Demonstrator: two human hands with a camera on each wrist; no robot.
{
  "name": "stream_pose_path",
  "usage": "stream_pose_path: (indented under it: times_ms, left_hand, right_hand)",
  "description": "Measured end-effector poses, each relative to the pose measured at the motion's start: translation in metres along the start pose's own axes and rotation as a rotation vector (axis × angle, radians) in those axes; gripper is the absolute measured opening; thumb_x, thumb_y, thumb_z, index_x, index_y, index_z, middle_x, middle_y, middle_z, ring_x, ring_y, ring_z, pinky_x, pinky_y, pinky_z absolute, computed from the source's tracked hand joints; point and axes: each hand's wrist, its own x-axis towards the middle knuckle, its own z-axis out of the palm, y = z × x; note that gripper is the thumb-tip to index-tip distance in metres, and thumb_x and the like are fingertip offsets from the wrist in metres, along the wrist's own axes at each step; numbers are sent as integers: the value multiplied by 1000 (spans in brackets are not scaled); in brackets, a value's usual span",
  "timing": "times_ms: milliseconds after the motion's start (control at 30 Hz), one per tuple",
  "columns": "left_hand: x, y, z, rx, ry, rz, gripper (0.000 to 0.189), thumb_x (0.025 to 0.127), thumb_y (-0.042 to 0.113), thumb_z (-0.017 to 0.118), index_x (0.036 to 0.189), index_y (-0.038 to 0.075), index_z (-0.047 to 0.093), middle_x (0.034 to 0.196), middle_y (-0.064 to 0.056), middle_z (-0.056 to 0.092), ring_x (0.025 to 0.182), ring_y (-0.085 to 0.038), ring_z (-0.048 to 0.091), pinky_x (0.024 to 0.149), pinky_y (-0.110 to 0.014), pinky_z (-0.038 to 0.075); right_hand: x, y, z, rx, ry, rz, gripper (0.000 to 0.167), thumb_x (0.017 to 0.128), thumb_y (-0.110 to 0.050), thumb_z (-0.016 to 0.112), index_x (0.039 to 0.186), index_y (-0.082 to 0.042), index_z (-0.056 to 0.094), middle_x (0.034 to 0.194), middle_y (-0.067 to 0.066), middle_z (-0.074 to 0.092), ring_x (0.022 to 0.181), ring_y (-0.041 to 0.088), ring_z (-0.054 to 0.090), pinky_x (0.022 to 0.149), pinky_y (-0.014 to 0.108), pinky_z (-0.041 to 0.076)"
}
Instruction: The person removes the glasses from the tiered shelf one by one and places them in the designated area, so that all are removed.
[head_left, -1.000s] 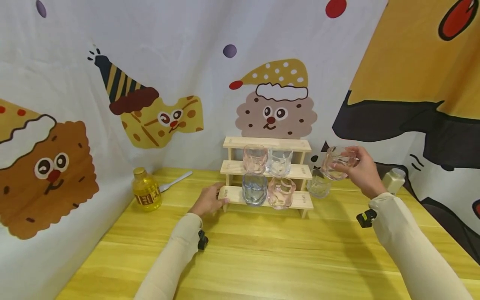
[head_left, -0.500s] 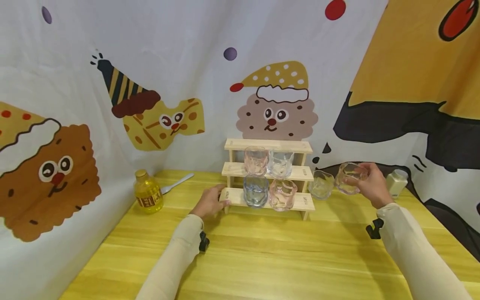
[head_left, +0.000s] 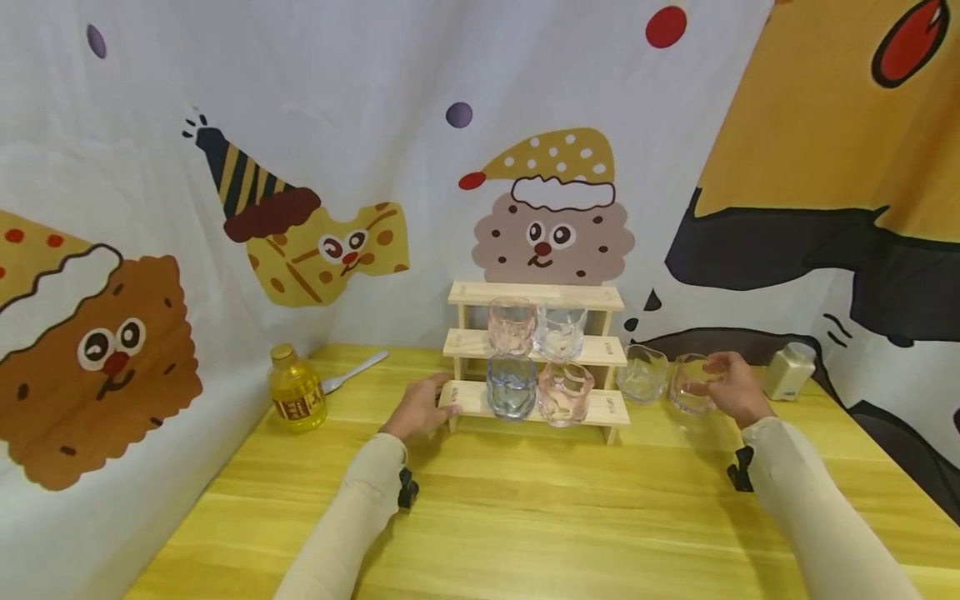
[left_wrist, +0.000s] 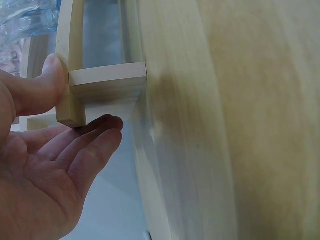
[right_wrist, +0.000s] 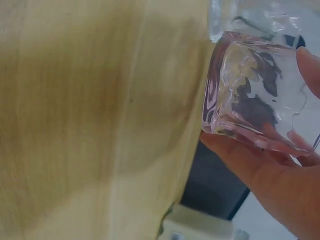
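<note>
My left hand [head_left: 418, 408] holds the left end of the bottom step of a three-tier wooden display stand [head_left: 467, 398]. In the left wrist view its thumb lies on the step's upper face and its fingers reach past the end, beside the leg. At the right, my right hand [head_left: 735, 388] grips a faintly pink glass [right_wrist: 250, 95], which stands low at the tabletop beside a clear glass [head_left: 642, 375]. Two glasses sit on the middle step, a pink glass [head_left: 512, 327] and a clear glass [head_left: 560, 332]. A blue glass [head_left: 512, 388] and another pink glass [head_left: 566, 395] occupy the bottom step.
A bottle of yellow liquid [head_left: 297, 390] stands at the left, near a pale spoon-like utensil [head_left: 356, 372]. A small jar with a white lid [head_left: 791, 372] is just beyond my right hand. Printed cloth [head_left: 360, 108] hangs behind the wooden table [head_left: 510, 517].
My right hand has lowered the faintly pink glass and carried it slightly right, down beside the clear one. The left hand stays at the stand.
</note>
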Motion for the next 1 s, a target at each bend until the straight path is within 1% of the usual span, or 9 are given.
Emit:
stream_pose_path:
  times_ms: [167, 300, 400, 567, 667, 767, 867, 1000]
  left_hand:
    - [-1, -2, 2, -9, -11, 7, 65, 94, 17, 72, 149, 0, 44, 136, -24, 63, 121, -34, 65, 98, -44, 57]
    - [-1, -2, 1, -4, 2, 5, 64, 94, 16, 72, 149, 1, 45, 135, -24, 63, 119, -33, 66, 96, -44, 58]
    - [0, -2, 0, -3, 8, 7, 63, 93, 15, 73, 148, 1, 45, 135, -24, 64, 118, -32, 66, 96, -43, 58]
    - [1, -1, 0, -14, 5, 9, 64, 93, 15, 73, 148, -1, 45, 135, -25, 63, 119, -33, 66, 98, -44, 57]
    - [0, 0, 0, -11, -1, 5, 65, 93, 15, 73, 149, -1, 45, 136, -25, 63, 120, -33, 66, 98, -44, 57]
    - [-1, 1, 0, -6, -10, 0, 65, 93, 15, 73, 149, 0, 44, 137, -25, 62, 121, -34, 65, 97, -44, 57]
    - [-1, 1, -1, -7, -15, -4, 65, 94, 16, 72, 150, 0, 43, 138, -25, 61, 121, -35, 65, 97, -44, 58]
    - [-1, 2, -2, 0, -10, -17, 65, 94, 17, 71, 151, 3, 43, 138, -24, 61, 122, -35, 64, 98, -45, 57]
  right_hand:
    - [2, 10, 2, -13, -24, 5, 86, 91, -13, 72, 150, 15, 17, 150, 43, 30, 133, 59, 36, 102, 66, 44]
    - [6, 14, 3, -3, -53, -1, 85, 91, -14, 72, 150, 13, 16, 151, 42, 29, 136, 59, 34, 103, 66, 44]
    - [11, 18, 4, -1, -63, -12, 85, 92, -14, 72, 150, 13, 17, 151, 41, 30, 135, 59, 34, 103, 66, 44]
    - [14, 23, 5, -3, -76, -36, 84, 93, -16, 72, 150, 14, 18, 151, 41, 31, 135, 59, 36, 102, 62, 47]
    - [15, 25, 4, -9, -93, -33, 85, 94, -21, 72, 150, 13, 18, 152, 40, 30, 135, 59, 36, 101, 60, 49]
    - [17, 26, 2, -6, -121, -23, 86, 95, -22, 70, 152, 11, 16, 155, 40, 26, 138, 60, 32, 104, 65, 45]
    - [20, 25, 0, -21, -141, -19, 86, 96, -23, 69, 153, 10, 14, 157, 40, 23, 140, 60, 28, 109, 69, 39]
    - [23, 22, -1, -104, -149, -28, 87, 97, -27, 67, 156, 8, 14, 155, 43, 21, 139, 62, 25, 109, 71, 35]
